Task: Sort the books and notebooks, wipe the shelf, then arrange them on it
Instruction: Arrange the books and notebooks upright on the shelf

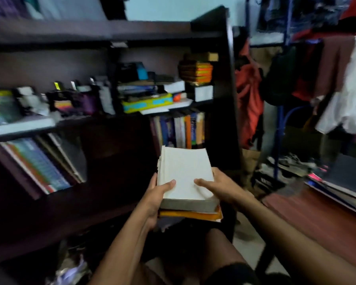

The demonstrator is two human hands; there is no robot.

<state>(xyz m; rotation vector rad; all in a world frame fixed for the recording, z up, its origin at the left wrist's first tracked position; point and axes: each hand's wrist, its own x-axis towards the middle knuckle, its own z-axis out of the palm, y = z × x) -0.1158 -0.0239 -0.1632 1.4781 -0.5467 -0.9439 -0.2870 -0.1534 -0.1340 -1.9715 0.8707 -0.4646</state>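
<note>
head | left hand [155, 199] and right hand [220, 187] clasp a small stack, thick white book [185, 177] atop orange notebook [193, 215], thumbs curled over top, likely steadying the carry | near centre, before dark shelf [224, 99] | cluttered shelf items [146, 101] far, clothes rack [280, 112] right.

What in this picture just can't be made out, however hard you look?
- Head view: the white book's title; only a blank face shows.
- The orange book beneath is mostly covered by the white one.
- Left hand and right hand: fingers under the stack are hidden.
- Upright books' spine text is blurred.
- Objects on the middle shelf are smeared by motion.
</note>
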